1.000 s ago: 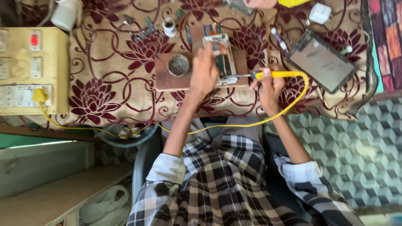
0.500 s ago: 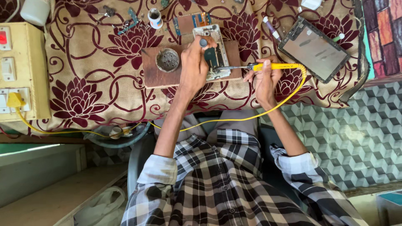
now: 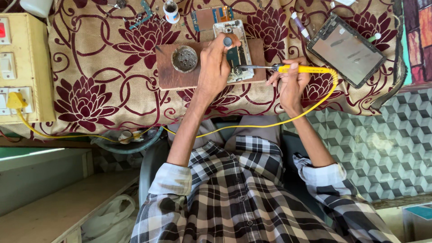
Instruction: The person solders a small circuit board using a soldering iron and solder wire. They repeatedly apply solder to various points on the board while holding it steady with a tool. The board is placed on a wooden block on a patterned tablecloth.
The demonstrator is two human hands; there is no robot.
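the opened phone [image 3: 234, 54] is seen lying on the wooden board [image 3: 180, 74], toward the board's right half, with the bench [image 3: 90, 90] under it covered in a cream cloth with maroon flowers. the left hand [image 3: 216, 67] is laid over the phone's lower left part, its fingers pressed down on the phone body to keep it steady; nothing is gripped, only pinned. the right hand [image 3: 290, 81] is clenched around the yellow handle of the soldering iron [image 3: 288, 68], just right of the board, and the iron's metal tip is brought to the phone's circuit board near its lower right edge. whether tip and board truly touch cannot be told.

compared with the earlier frames, the view has been shifted so that the board sits higher and closer, while both hands are kept in nearly the same places on phone and iron. the iron's tip is held at the same spot on the phone as half a second ago, which suggests, as a judgement, that one joint is being worked rather than a new one sought.

left of the phone on the board a round metal tin [image 3: 184, 58] is set. right of the board a dark tablet frame [image 3: 346, 49] is laid; far left of it a yellow switch box [image 3: 22, 67] is seen, from which the iron's yellow cord [image 3: 270, 123] is run.
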